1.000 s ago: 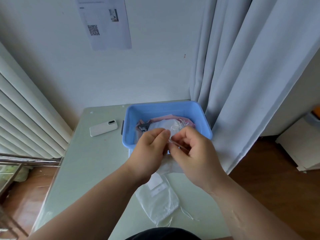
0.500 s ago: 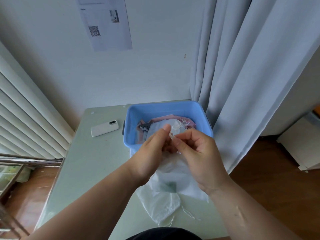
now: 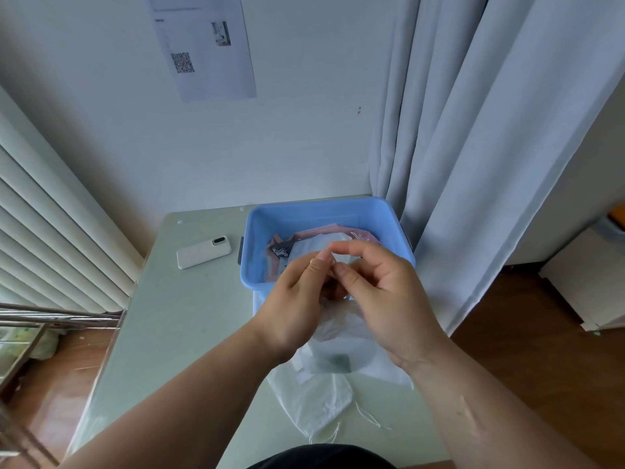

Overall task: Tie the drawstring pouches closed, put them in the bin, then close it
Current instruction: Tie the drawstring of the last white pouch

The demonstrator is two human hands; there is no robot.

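A white drawstring pouch (image 3: pixel 341 346) hangs in the air just in front of the blue bin (image 3: pixel 324 211). My left hand (image 3: pixel 297 299) and my right hand (image 3: pixel 382 292) meet at its gathered top, each pinching the thin drawstring. The cord itself is mostly hidden by my fingers. The open bin holds several pouches (image 3: pixel 314 245), white and pink ones. Another white pouch (image 3: pixel 314 397) lies flat on the table near me, its strings loose.
A white phone (image 3: pixel 203 253) lies on the pale green table (image 3: pixel 176 316) left of the bin. A grey curtain (image 3: pixel 473 164) hangs right of the bin. A radiator (image 3: pixel 50 231) stands on the left, and a paper sheet (image 3: pixel 203 45) hangs on the wall.
Both hands have lifted the pouch off the table and turned at its top; my right fingers have opened out a little above the cord.
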